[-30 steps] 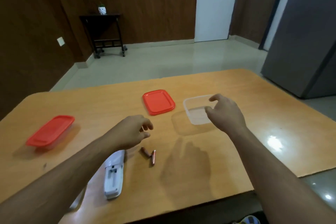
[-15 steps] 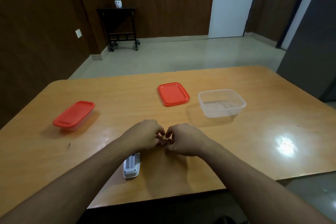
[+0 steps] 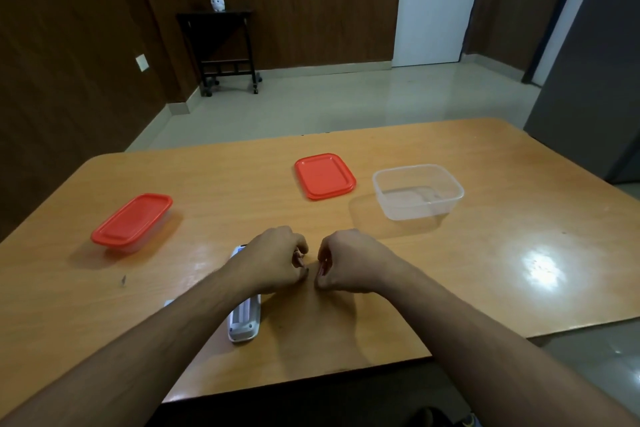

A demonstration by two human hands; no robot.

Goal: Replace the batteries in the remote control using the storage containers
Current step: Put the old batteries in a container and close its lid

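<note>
A white remote [image 3: 244, 322] lies on the wooden table [image 3: 519, 236] with its battery bay open and facing up, partly under my left forearm. Just beyond it, my left hand [image 3: 273, 260] and my right hand [image 3: 349, 262] sit knuckles-up and close together, fingers curled in. A copper-coloured battery end shows in the fingertips of each hand. No battery lies loose on the table. An open clear container [image 3: 415, 211] stands at the far right, empty, with its red lid [image 3: 325, 176] lying flat to its left.
A second clear container closed with a red lid [image 3: 131, 222] stands at the far left. A small white piece [image 3: 168, 302] peeks out beside my left forearm. The near table edge runs just below the remote. Beyond the table are open floor, a dark side table [image 3: 225, 45] and a grey cabinet [image 3: 595, 80].
My right hand left the clear container and came back to the middle. Both hands closed over the two batteries that lay beside the remote, which no longer lie there.
</note>
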